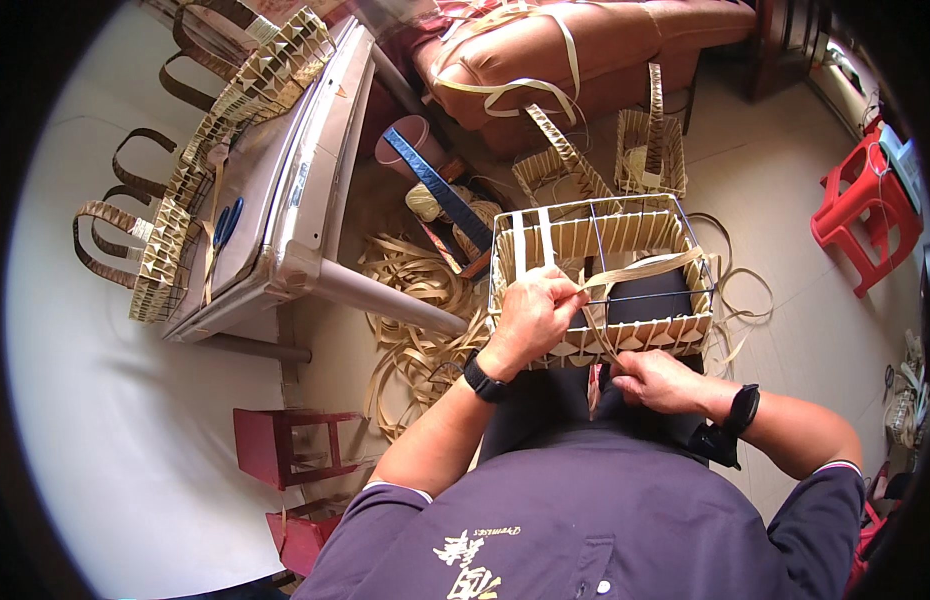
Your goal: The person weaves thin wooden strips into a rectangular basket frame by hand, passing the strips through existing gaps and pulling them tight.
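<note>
A rectangular wire-frame basket (660,335) wrapped in pale woven strips rests on my lap, its open side facing up. My left hand (536,311) pinches a flat tan strip (645,268) between thumb and fingers at a wire bar of the frame. From that pinch, one part of the strip runs across the opening to the basket's right side. Another part slants down to my right hand (660,381), whose fingers grip it below the near wall. Two white strips (520,244) span the opening on the left. Part of the basket's left wall lies behind my left hand.
A table (259,232) at left holds scissors (227,221) and a row of handled baskets (169,232). Loose tan strips (412,300) heap on the floor below. Beyond stand more handled baskets (650,154) and a brown sofa (622,45); a red plastic stool (870,210) is at right.
</note>
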Action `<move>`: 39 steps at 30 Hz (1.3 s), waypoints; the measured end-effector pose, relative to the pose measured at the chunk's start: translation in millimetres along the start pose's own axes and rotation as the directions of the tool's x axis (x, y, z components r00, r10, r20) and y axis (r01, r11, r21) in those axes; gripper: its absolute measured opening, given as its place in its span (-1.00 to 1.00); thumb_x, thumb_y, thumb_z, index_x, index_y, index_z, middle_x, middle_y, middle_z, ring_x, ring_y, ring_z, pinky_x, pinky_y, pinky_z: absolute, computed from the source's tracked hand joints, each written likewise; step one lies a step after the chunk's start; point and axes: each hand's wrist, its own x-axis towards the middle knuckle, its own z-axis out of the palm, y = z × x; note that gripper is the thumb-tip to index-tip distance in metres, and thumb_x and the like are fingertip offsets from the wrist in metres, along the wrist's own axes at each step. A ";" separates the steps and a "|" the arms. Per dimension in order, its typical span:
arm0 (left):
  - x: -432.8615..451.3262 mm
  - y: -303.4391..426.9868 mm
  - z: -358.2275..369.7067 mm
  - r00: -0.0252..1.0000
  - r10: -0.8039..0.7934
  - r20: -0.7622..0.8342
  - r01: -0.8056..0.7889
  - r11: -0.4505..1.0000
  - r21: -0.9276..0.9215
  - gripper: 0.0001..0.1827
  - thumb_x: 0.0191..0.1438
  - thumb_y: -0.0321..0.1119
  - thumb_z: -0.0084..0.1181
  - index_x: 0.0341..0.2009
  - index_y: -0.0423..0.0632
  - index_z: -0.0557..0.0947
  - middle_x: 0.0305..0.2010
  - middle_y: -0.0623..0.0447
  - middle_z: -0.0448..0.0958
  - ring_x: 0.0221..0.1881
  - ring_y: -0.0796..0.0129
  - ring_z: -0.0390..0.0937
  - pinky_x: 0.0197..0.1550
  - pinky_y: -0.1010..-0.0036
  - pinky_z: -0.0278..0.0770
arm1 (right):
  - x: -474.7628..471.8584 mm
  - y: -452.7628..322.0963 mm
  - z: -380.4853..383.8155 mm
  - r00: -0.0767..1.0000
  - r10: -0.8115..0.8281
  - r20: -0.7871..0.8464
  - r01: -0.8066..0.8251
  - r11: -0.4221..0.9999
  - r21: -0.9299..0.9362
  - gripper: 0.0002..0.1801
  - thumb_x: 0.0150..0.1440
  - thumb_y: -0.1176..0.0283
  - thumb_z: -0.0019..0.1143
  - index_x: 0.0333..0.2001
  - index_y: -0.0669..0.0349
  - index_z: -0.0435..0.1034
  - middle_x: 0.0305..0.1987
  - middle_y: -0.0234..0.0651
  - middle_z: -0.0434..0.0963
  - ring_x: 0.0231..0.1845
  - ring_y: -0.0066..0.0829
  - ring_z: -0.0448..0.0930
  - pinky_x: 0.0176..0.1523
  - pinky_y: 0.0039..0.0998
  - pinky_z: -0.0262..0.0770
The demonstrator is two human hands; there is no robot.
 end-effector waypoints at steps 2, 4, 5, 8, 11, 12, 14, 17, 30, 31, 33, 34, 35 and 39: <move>-1.9 -1.4 -1.9 1.000 -0.026 0.001 0.026 1.000 0.007 -0.81 0.26 -0.29 0.43 -0.30 -0.15 0.84 -0.39 -0.05 0.61 -0.31 0.04 0.60 -0.23 0.17 0.52 | -8.7 6.7 -5.3 0.993 -0.029 0.118 0.022 0.998 0.058 -0.78 0.44 0.33 0.05 -0.20 0.27 0.48 -0.30 0.00 0.70 -0.19 0.08 0.74 -0.07 -0.04 0.63; -4.4 -0.5 -2.4 1.000 -0.017 -0.016 0.017 1.000 0.009 -0.81 0.25 -0.29 0.43 -0.30 -0.15 0.84 -0.39 -0.05 0.62 -0.30 0.03 0.61 -0.22 0.17 0.52 | -37.2 55.0 -10.7 0.983 -0.069 0.171 0.116 0.951 -0.286 -0.89 0.29 0.48 0.07 -0.17 0.18 0.53 -0.29 -0.05 0.72 -0.20 0.07 0.74 -0.10 0.00 0.64; -6.3 -0.5 -3.5 1.000 -0.008 -0.028 0.009 1.000 0.018 -0.81 0.24 -0.29 0.43 -0.31 -0.15 0.84 -0.38 -0.05 0.62 -0.29 0.02 0.61 -0.22 0.16 0.53 | -55.8 59.7 -22.2 0.982 0.084 0.172 0.006 0.885 -0.466 -0.83 0.22 0.50 0.10 -0.16 0.14 0.60 -0.27 -0.03 0.73 -0.18 0.08 0.76 -0.11 0.04 0.66; 3.5 12.5 0.9 1.000 -0.031 0.005 0.031 0.999 -0.012 -0.84 0.21 -0.31 0.42 -0.32 -0.13 0.85 -0.34 -0.06 0.66 -0.23 -0.01 0.63 -0.15 0.13 0.56 | -142.8 230.3 -39.5 0.749 0.623 0.224 -0.216 0.550 -0.807 -0.81 0.20 0.46 0.15 -0.31 0.17 0.71 -0.23 -0.09 0.77 -0.13 -0.05 0.81 -0.06 -0.07 0.74; 3.7 13.1 1.1 0.994 -0.101 0.037 0.102 0.994 -0.041 -0.86 0.20 -0.32 0.40 -0.34 -0.11 0.86 -0.30 -0.07 0.70 -0.16 -0.04 0.64 -0.08 0.10 0.59 | -237.9 314.0 -114.6 0.678 0.710 -0.190 -0.437 0.181 -0.881 -0.79 0.23 0.42 0.15 -0.28 0.07 0.73 -0.16 -0.19 0.81 -0.15 -0.18 0.83 -0.12 -0.07 0.73; 9.7 11.7 11.0 0.997 -0.062 0.043 0.066 0.993 -0.098 -0.85 0.20 -0.32 0.40 -0.34 -0.11 0.86 -0.30 -0.07 0.70 -0.16 -0.04 0.64 -0.07 0.10 0.59 | -302.1 350.8 -150.9 0.506 0.822 -0.262 -0.525 0.053 -0.849 -0.78 0.25 0.37 0.17 -0.17 0.00 0.76 -0.06 -0.22 0.81 -0.05 -0.20 0.82 -0.04 -0.08 0.70; -0.5 3.8 4.2 0.999 -0.026 -0.030 0.027 1.000 0.016 -0.84 0.22 -0.29 0.44 -0.29 -0.12 0.86 -0.37 -0.05 0.66 -0.27 0.00 0.65 -0.18 0.14 0.57 | -248.1 312.0 -166.0 0.534 0.692 -0.486 -0.546 -0.157 -0.823 -0.77 0.22 0.33 0.29 -0.08 -0.08 0.77 -0.02 -0.32 0.81 0.14 -0.23 0.77 0.19 -0.03 0.57; -1.6 4.4 -0.1 1.000 -0.016 -0.016 0.017 0.999 0.048 -0.83 0.22 -0.29 0.44 -0.30 -0.13 0.85 -0.35 -0.06 0.67 -0.26 0.00 0.66 -0.18 0.14 0.57 | -155.2 179.4 -164.7 0.803 0.563 -0.194 -0.520 0.503 -0.691 -0.44 -0.06 0.35 0.59 0.09 0.17 0.67 0.05 -0.12 0.77 0.15 0.00 0.72 0.29 -0.09 0.64; 2.9 11.1 -2.4 0.988 -0.139 0.067 0.140 0.990 -0.012 -0.82 0.21 -0.28 0.43 -0.34 -0.13 0.84 -0.34 -0.08 0.65 -0.19 -0.04 0.64 -0.10 0.09 0.56 | -20.9 40.2 1.3 0.921 -0.305 -0.242 0.034 0.682 -0.731 -0.87 0.21 0.36 0.29 -0.20 0.14 0.55 -0.28 -0.23 0.70 -0.24 -0.15 0.78 -0.18 -0.14 0.71; 2.3 11.3 -2.2 0.988 -0.139 0.065 0.140 0.990 -0.009 -0.82 0.21 -0.28 0.43 -0.34 -0.13 0.84 -0.34 -0.08 0.65 -0.19 -0.05 0.64 -0.10 0.09 0.57 | -25.5 43.1 -2.8 0.914 -0.345 -0.215 0.093 0.693 -0.715 -0.91 0.19 0.41 0.24 -0.22 0.13 0.54 -0.31 -0.23 0.68 -0.27 -0.13 0.76 -0.21 -0.12 0.69; 2.8 10.8 -1.5 0.991 -0.118 0.058 0.119 0.993 -0.006 -0.82 0.21 -0.29 0.42 -0.35 -0.13 0.84 -0.34 -0.08 0.65 -0.19 -0.05 0.64 -0.10 0.09 0.57 | -40.9 53.1 -10.6 0.906 -0.380 -0.188 0.150 0.701 -0.697 -0.92 0.16 0.46 0.20 -0.24 0.12 0.54 -0.34 -0.23 0.66 -0.29 -0.10 0.75 -0.24 -0.10 0.67; 2.8 10.6 -1.7 0.994 -0.098 0.051 0.098 0.995 0.003 -0.82 0.21 -0.29 0.42 -0.35 -0.13 0.84 -0.34 -0.08 0.65 -0.19 -0.05 0.63 -0.10 0.08 0.57 | -52.5 63.4 -13.0 0.929 -0.329 -0.168 0.140 0.735 -0.663 -0.93 0.15 0.47 0.19 -0.25 0.11 0.54 -0.36 -0.22 0.64 -0.31 -0.07 0.73 -0.24 -0.08 0.66; 1.9 10.9 -2.7 0.994 -0.101 0.049 0.101 0.995 0.001 -0.82 0.21 -0.29 0.42 -0.35 -0.13 0.84 -0.34 -0.08 0.65 -0.19 -0.05 0.63 -0.10 0.08 0.57 | -65.4 74.9 -15.4 0.950 -0.278 -0.145 0.128 0.767 -0.628 -0.93 0.14 0.47 0.19 -0.27 0.10 0.54 -0.39 -0.21 0.61 -0.32 -0.03 0.71 -0.25 -0.05 0.64; 0.0 6.7 0.8 0.998 -0.070 0.011 0.069 0.997 0.015 -0.83 0.21 -0.31 0.43 -0.33 -0.15 0.84 -0.36 -0.06 0.65 -0.23 -0.01 0.64 -0.15 0.13 0.56 | -143.4 156.0 -22.5 0.995 0.101 -0.015 -0.081 0.688 -0.722 -0.96 -0.01 0.51 0.21 -0.45 0.10 0.57 -0.41 -0.15 0.66 -0.26 -0.01 0.74 -0.24 0.00 0.63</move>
